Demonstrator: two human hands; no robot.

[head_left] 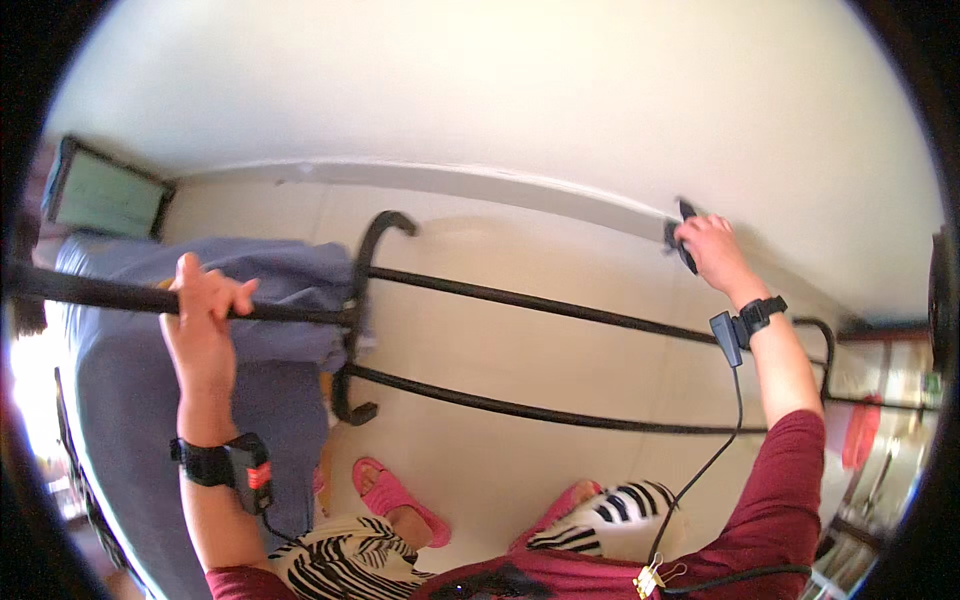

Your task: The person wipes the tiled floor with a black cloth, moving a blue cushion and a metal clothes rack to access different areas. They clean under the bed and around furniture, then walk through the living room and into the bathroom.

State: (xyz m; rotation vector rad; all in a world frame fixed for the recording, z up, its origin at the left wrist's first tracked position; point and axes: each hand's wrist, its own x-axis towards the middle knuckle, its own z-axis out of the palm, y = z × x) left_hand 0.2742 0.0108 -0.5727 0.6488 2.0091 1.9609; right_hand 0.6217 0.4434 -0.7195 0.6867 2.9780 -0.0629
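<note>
A black metal rack (545, 305) of round tubes stretches across the middle, with hooked ends at its left part. My left hand (205, 305) is at its thick left bar, fingers partly curled over the tube and one finger pointing away from me. Near the wall, beyond the rack, my right hand (715, 250) closes on a small, dark object (686, 262); its exact kind is hidden by my fingers and blur. Both wrists wear black straps with small wired devices.
A blue-grey cloth (250, 400) drapes over a piece of furniture at left. Behind it leans a dark-framed panel (110, 192). A white wall (500, 90) rises ahead from the pale floor (560, 380). Shelves (890, 370) and a red item (861, 432) are at right.
</note>
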